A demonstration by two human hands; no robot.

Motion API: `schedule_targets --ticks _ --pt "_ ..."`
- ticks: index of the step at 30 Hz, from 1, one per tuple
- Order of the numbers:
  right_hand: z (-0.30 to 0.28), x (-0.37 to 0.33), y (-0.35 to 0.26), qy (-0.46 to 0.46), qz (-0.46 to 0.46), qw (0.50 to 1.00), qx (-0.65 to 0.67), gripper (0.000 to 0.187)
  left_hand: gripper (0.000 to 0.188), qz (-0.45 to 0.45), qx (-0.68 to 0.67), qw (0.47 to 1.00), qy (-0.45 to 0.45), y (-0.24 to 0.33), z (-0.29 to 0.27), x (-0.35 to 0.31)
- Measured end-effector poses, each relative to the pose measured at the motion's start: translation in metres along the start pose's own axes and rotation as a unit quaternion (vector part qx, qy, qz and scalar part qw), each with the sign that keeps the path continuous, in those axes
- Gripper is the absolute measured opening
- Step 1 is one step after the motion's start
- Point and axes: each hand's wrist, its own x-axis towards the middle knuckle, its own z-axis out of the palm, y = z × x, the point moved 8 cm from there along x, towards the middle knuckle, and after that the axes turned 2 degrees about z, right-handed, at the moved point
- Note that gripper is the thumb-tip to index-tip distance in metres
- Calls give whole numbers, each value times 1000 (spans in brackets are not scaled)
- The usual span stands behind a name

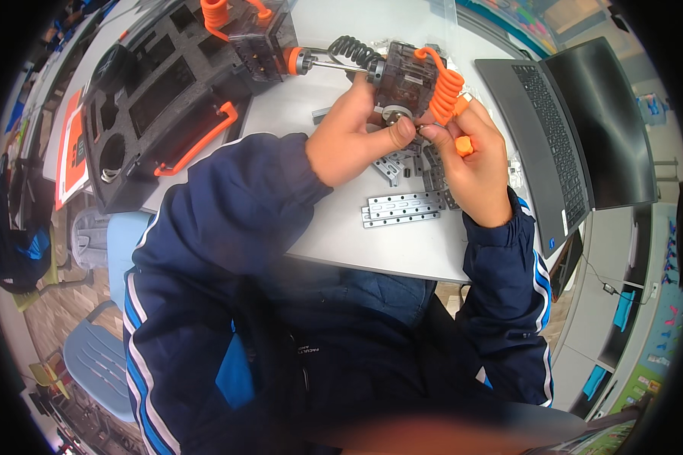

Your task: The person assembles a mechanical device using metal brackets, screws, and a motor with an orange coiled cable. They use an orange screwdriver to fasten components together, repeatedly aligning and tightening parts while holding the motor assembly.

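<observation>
My left hand point(349, 140) is wrapped round the near side of a dark boxy module point(406, 76), its thumb by a round silver hub point(397, 115) on the module's near face. An orange coiled cable point(445, 87) hangs from the module's right side. My right hand point(474, 167) is closed beside the hub, thumb and fingertips pinched close to my left thumb. A small orange-ended piece point(464, 145) sticks out of its grip; the rest is covered by fingers. Metal shafts point(334, 68) and a black coiled cable point(354, 50) run toward a second dark module point(262, 42).
Perforated metal strips point(402, 206) lie on the white table point(341, 246) below my hands. At left is a black case point(155, 98) with foam cutouts and an orange handle point(201, 144). An open laptop point(542, 136) stands at right. A blue chair point(102, 364) is at lower left.
</observation>
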Motion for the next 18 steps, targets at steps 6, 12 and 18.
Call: schedule_targets --ticks 6,12,18 --pt "-1 1 1 -4 5 1000 -26 12 59 6 2 1000 0 2 -1 1" --pt "-3 2 -2 0 10 999 -32 15 59 9 -6 1000 -9 1 -1 1" --pt "-1 0 -8 5 -27 999 -34 13 59 4 8 1000 7 1 -2 -1"
